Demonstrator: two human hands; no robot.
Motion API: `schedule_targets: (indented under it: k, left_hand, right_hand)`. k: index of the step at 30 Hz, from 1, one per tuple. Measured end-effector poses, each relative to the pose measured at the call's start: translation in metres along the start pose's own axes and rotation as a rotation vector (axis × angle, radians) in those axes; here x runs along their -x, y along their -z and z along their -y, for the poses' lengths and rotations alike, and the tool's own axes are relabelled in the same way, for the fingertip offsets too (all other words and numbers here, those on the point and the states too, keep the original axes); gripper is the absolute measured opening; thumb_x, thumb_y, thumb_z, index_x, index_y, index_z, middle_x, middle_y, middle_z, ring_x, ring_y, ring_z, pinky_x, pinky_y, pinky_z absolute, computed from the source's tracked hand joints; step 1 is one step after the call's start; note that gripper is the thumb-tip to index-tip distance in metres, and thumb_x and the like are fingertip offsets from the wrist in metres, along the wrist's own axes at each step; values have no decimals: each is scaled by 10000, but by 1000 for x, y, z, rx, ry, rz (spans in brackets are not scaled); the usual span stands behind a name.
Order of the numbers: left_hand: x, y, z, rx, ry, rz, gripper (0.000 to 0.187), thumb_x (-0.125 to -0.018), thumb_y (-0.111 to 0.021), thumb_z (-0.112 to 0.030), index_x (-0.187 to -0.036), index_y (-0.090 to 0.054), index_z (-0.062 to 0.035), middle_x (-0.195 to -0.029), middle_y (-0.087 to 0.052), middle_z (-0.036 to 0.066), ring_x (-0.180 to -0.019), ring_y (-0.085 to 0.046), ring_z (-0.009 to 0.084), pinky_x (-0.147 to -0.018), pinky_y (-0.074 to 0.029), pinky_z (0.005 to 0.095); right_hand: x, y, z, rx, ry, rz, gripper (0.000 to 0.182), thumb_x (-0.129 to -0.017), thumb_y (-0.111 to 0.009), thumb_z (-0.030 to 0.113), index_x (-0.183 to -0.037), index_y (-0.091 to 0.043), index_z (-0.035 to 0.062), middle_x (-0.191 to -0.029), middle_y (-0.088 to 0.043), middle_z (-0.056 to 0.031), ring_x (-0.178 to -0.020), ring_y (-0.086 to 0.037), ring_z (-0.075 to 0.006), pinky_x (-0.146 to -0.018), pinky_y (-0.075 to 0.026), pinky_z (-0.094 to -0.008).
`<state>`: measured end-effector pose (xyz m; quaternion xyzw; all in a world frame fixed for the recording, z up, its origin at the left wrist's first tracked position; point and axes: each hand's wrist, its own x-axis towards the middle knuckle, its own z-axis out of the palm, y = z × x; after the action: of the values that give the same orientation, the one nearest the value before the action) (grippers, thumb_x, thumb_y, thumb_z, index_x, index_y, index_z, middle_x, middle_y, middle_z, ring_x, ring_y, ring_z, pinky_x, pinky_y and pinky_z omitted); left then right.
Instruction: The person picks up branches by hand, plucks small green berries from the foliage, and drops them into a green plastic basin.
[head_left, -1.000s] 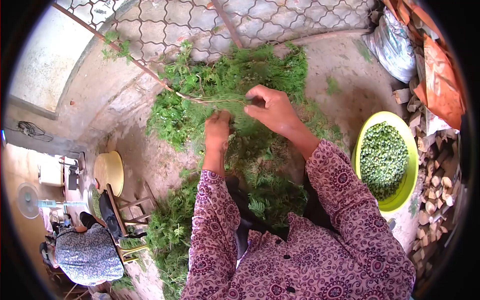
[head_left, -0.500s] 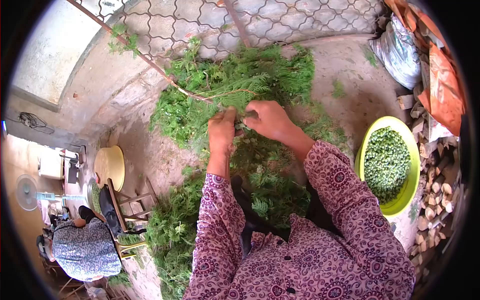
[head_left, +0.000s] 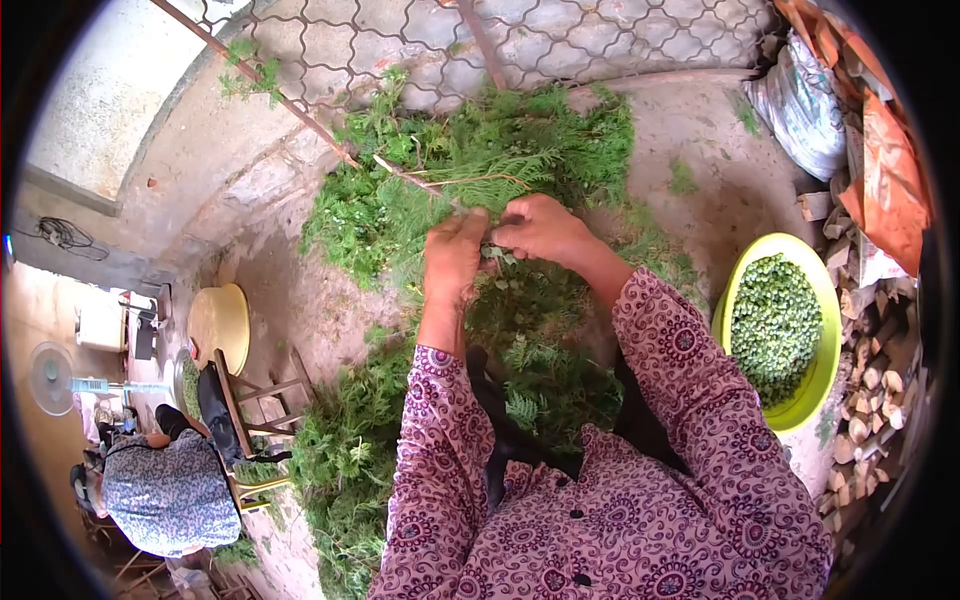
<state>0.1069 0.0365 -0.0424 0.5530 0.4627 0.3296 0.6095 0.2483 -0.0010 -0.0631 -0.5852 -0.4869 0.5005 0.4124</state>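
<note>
Sleeves in a purple floral print fill the near edge. Just beyond them the left hand and right hand meet, fingertips pinched together on a green sprig between them, over a heap of cut green branches spread across the concrete floor. To the right sits a yellow-green basin of small green cones. Farthest off, a metal lattice gate; at lower left, another person sits bent over.

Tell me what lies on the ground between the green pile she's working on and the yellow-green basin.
In the head view, scattered green sprigs on bare concrete ground lie between the green pile and the basin; her right sleeve crosses the nearer part.
</note>
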Motion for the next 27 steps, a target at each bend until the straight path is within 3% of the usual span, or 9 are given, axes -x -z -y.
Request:
schedule_targets:
  k: [7,10,15,19,21,22,24,25,27]
  left_hand:
    - [8,-4,-12,-44,54,-2,287,-830,-535,-251,-724,-577,12,-603,-547,40,-487,-496,90,-409,-450,216]
    - [-5,4,1,10,40,9,267,-842,-524,-237,-832,-584,23,-669,-582,61,-493,-536,107,-390,-478,212]
    - [0,-1,-1,81,40,-24,271,-826,-535,-228,-786,-585,36,-619,-531,42,-504,-496,100,-400,-458,219]
    - [-1,-2,-3,133,46,-46,265,-822,-535,-224,-775,-582,33,-642,-530,47,-519,-492,98,-392,-461,218]
    - [-2,-2,-2,138,45,-57,261,-822,-537,-220,-760,-584,28,-631,-528,40,-512,-483,97,-403,-447,218]
    - [-3,-2,-1,144,44,-70,257,-821,-538,-217,-745,-587,24,-619,-527,32,-506,-475,96,-413,-432,218]
    - [-7,-1,6,129,11,-69,256,-820,-539,-212,-721,-588,19,-603,-524,24,-501,-467,95,-430,-413,221]
    - [-8,-2,7,116,-23,-68,258,-820,-541,-208,-698,-589,15,-588,-520,16,-497,-460,94,-447,-394,224]
    - [-9,-2,9,132,-18,-74,262,-819,-542,-207,-682,-588,12,-582,-525,15,-499,-459,91,-461,-383,227]
  right_hand:
    - [10,6,11,-33,-38,55,169,-728,-600,154,-765,-567,-7,-654,-567,-42,-543,-536,-97,-475,-429,-225]
    - [15,11,16,-166,3,190,138,-742,-578,141,-775,-563,8,-657,-566,-36,-551,-537,-99,-480,-429,-223]
    - [17,18,16,-820,-64,190,170,-743,-576,162,-853,-533,40,-684,-554,-35,-611,-549,-96,-501,-430,-236]
    - [15,13,16,-763,7,222,199,-746,-590,180,-875,-529,42,-686,-564,-35,-626,-566,-115,-497,-432,-246]
    - [15,6,18,-150,52,46,227,-719,-610,196,-844,-524,27,-679,-578,-61,-603,-568,-163,-482,-426,-268]
    - [16,2,15,-151,51,45,227,-719,-610,196,-844,-524,27,-679,-578,-61,-603,-568,-163,-482,-426,-268]
    - [17,-7,7,469,394,-235,294,-658,-653,202,-805,-512,-9,-670,-567,-116,-600,-563,-229,-513,-433,-332]
    - [19,-10,9,491,434,-242,335,-611,-691,209,-776,-507,-17,-672,-545,-160,-622,-553,-298,-553,-426,-378]
    - [20,-15,8,539,433,-264,347,-596,-704,219,-776,-510,-6,-680,-547,-162,-636,-550,-314,-561,-426,-385]
